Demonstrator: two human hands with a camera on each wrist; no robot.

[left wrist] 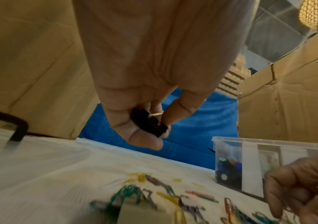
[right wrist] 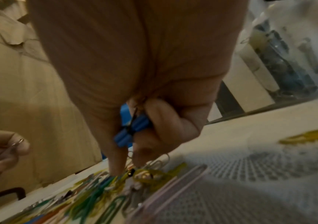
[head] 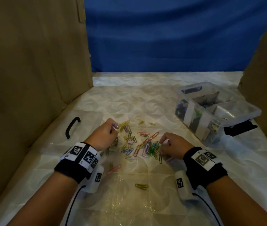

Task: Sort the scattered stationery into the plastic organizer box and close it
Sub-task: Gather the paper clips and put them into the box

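- Pale patterned cloth covers the desk; cardboard walls at both sides, blue cloth along the far edge.
- Paper clips lie scattered mid-desk; organizer box open near the right edge.
- Left hand fingers clamp a black binder clip.
- Right hand fingers clamp blue binder clips.

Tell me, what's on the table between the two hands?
A scatter of colourful paper clips lies between the left hand and the right hand, with a small pink binder clip among them. The head view shows it best.

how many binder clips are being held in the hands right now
2 that show. A black binder clip is pinched in the left hand; a blue binder clip is tucked in the right hand. More may be hidden in the palms.
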